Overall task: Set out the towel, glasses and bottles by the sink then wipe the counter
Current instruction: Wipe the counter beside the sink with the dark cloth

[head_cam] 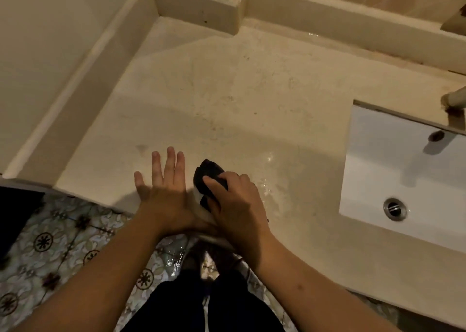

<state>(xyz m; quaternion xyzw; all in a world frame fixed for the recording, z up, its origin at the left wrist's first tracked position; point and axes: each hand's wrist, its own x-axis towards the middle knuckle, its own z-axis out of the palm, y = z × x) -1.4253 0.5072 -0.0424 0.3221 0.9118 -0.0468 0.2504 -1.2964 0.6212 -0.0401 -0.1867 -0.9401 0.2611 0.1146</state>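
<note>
A dark, crumpled cloth with a pale patch (208,178) is held against the cream stone worktop (239,92) near its front edge, well to the left of the white rectangular ceramic sink (393,180). The cloth is pinched by the right hand (235,200), whose grip is curled round it with the thumb and forefinger over its top. Just beside it, the left hand (164,185) is laid flat on the worktop, palm down, its grip spread with the fingers straight and slightly apart. The two hands are nearly touching at the wrists. A wet sheen is seen on the worktop to the right of the cloth. A round metal drain (394,208) is set in the sink basin. Patterned floor tiles (50,243) are visible below the worktop's edge.
</note>
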